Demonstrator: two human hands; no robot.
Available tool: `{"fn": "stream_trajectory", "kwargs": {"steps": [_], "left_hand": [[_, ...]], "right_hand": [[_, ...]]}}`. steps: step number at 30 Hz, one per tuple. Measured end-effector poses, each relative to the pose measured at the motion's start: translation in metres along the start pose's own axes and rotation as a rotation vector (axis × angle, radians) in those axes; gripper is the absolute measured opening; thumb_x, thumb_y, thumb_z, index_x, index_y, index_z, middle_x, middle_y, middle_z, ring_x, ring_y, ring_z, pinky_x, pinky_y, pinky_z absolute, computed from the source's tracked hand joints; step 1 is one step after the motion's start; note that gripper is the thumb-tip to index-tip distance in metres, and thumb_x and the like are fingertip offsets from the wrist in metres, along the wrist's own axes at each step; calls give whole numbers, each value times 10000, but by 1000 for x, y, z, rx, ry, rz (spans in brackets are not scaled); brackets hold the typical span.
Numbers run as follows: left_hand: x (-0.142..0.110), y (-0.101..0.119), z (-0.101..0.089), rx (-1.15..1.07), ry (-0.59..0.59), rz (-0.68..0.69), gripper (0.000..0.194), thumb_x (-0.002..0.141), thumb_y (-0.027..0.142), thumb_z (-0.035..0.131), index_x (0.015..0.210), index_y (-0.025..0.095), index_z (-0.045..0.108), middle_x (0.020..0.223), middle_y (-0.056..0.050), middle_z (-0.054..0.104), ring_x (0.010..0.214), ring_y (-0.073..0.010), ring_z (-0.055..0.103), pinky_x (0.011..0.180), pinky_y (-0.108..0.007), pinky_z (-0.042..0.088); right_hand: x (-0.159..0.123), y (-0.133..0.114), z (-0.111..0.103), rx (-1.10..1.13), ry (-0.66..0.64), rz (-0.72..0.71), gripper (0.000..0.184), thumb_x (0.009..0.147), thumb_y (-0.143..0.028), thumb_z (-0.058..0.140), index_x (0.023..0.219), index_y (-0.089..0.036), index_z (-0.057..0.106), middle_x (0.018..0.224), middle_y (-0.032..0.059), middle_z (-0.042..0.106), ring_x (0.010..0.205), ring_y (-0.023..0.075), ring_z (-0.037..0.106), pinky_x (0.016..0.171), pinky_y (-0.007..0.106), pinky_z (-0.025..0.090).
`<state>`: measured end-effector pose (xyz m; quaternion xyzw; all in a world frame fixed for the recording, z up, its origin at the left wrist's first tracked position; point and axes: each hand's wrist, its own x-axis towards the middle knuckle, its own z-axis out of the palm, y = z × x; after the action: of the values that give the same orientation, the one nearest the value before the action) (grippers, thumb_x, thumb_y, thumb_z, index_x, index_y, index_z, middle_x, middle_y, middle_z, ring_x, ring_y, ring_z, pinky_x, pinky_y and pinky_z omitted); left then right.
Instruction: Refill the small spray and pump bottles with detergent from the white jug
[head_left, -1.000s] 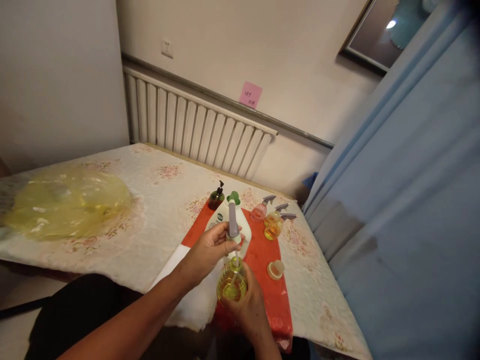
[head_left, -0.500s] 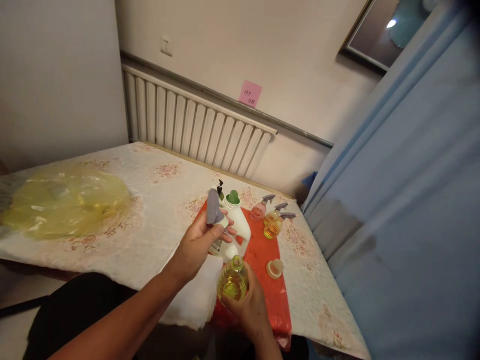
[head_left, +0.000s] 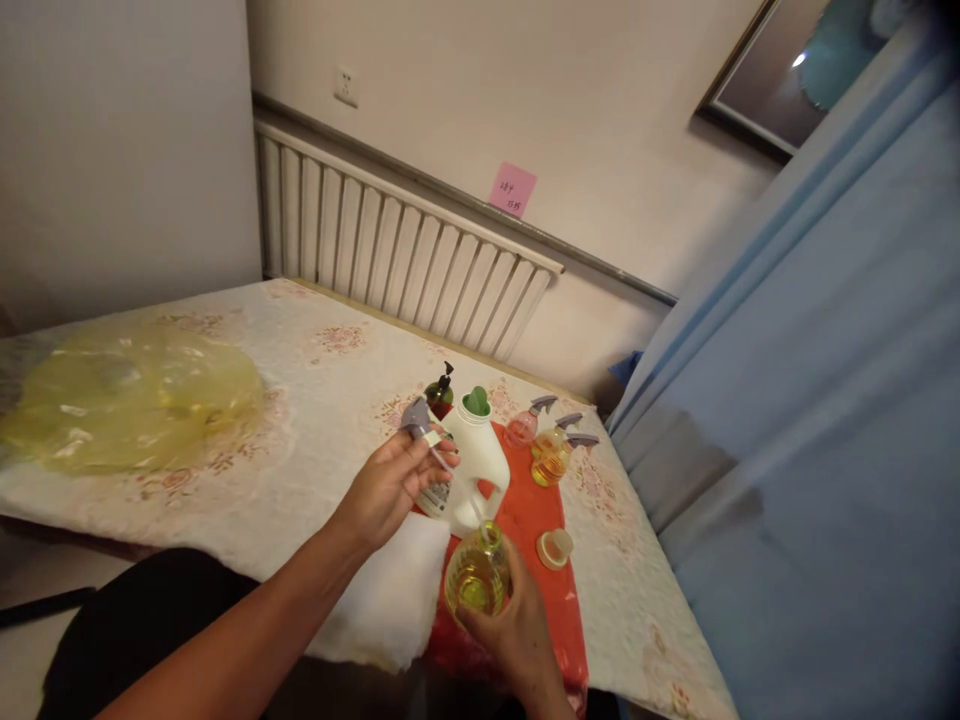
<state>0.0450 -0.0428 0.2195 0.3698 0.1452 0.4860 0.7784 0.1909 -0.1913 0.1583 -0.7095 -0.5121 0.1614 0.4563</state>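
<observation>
My left hand (head_left: 386,485) pinches a grey trigger spray head (head_left: 417,416), tilted, with its thin clear tube slanting down to the right. The tube's lower end reaches the mouth of a yellow-green clear spray bottle (head_left: 477,580); whether it is inside I cannot tell for sure. My right hand (head_left: 517,625) wraps round that bottle, which has some liquid in it and leans a little. Just behind both hands stands a white jug (head_left: 480,450) with a green piece in its open mouth. A pale cap (head_left: 554,549) lies to the right of the bottle.
Pink (head_left: 522,428) and yellow (head_left: 551,460) spray bottles stand behind, on a red sheet (head_left: 551,620). A dark pump bottle (head_left: 440,393) is behind the jug. A white cloth (head_left: 382,600) lies front left, a yellow plastic bag (head_left: 142,400) far left. A blue curtain (head_left: 810,400) hangs right.
The spray head has tipped over to the left, and its tube now points down at the bottle's mouth. The view has shifted slightly.
</observation>
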Motion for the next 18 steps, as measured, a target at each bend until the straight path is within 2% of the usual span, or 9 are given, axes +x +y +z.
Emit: {"fn": "stream_trajectory", "kwargs": {"steps": [5, 9, 14, 18], "left_hand": [[20, -18, -49, -198, 80, -69, 171, 901, 235, 629, 1044, 143, 643, 960, -91, 713, 812, -165, 676, 693, -267, 562], [33, -35, -84, -263, 95, -166, 151, 919, 238, 607, 1035, 151, 649, 898, -77, 706, 787, -158, 666, 670, -259, 548], [48, -52, -123, -288, -39, -240, 211, 878, 241, 672, 1073, 161, 662, 935, -83, 717, 823, -182, 676, 707, -286, 546], [53, -65, -153, -312, -117, -318, 239, 892, 269, 658, 1116, 186, 668, 953, -79, 719, 850, -202, 680, 739, -330, 551]], "right_hand": [[7, 19, -9, -21, 18, 47, 719, 578, -193, 715, 1280, -162, 563, 1224, 118, 678, 1115, 298, 654, 959, 382, 538], [23, 25, -27, -65, 46, 121, 748, 536, -179, 707, 1269, -172, 561, 1223, 117, 679, 1130, 318, 644, 983, 418, 522], [56, 4, -55, -141, 41, 118, 786, 568, -216, 731, 1322, -181, 512, 1314, 121, 625, 1200, 318, 597, 1054, 460, 461], [90, -21, -70, -298, 41, -52, 653, 633, -193, 699, 1270, -236, 562, 1264, 71, 645, 1172, 308, 601, 1015, 480, 477]]}}
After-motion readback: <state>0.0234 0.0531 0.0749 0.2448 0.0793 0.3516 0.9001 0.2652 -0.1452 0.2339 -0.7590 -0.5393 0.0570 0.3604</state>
